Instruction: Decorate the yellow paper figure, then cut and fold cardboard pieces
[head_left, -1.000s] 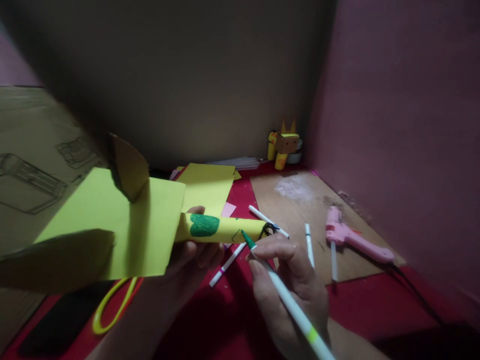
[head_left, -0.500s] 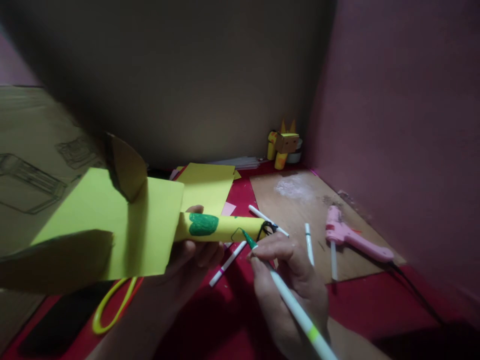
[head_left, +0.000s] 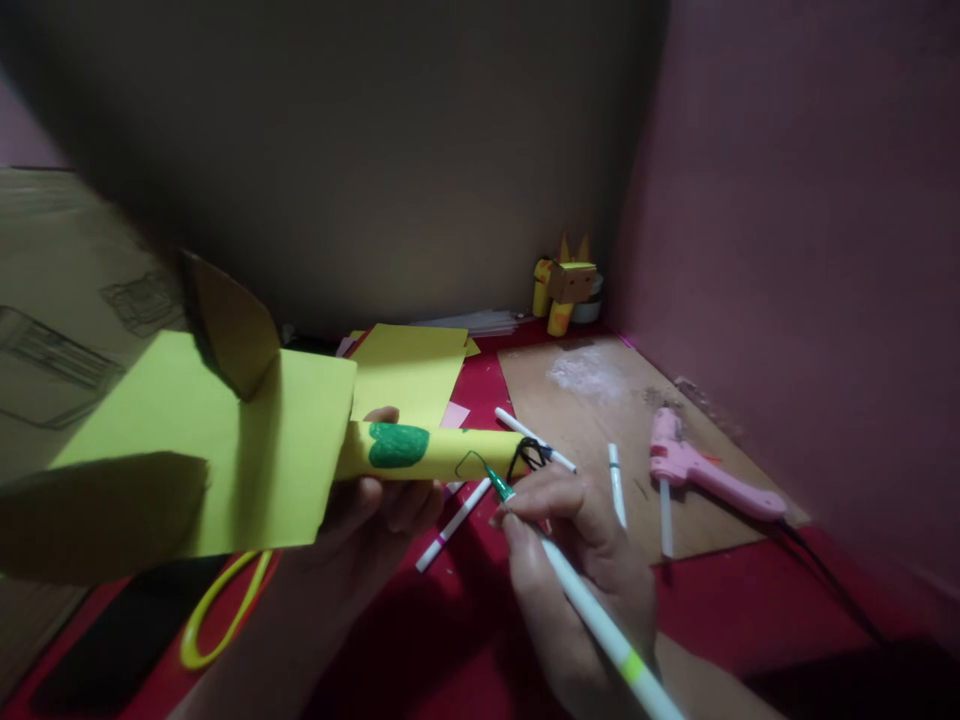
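My left hand (head_left: 409,505) is wrapped from below around a yellow paper tube (head_left: 450,443), partly hidden behind it. The tube lies level, with a filled green patch (head_left: 399,446) and a thin green outline to its right. Black string (head_left: 531,455) is at the tube's right end. Joined at its left is a yellow paper-covered box (head_left: 300,440) with two brown cardboard ear shapes (head_left: 236,335). In a writing grip, my right hand (head_left: 577,560) holds a green-tipped white marker (head_left: 592,605), its tip touching the tube at the outline.
White markers (head_left: 454,525) lie on the red table (head_left: 420,640). To the right, a pink glue gun (head_left: 712,475) rests across a brown board (head_left: 540,390). Yellow paper sheets (head_left: 412,365) and a small yellow cardboard animal (head_left: 571,283) are at the back. A dark phone-like slab (head_left: 120,640) lies front left.
The green outline has grown longer, its right side now running down toward the marker tip. The tube and box have shifted slightly left in view.
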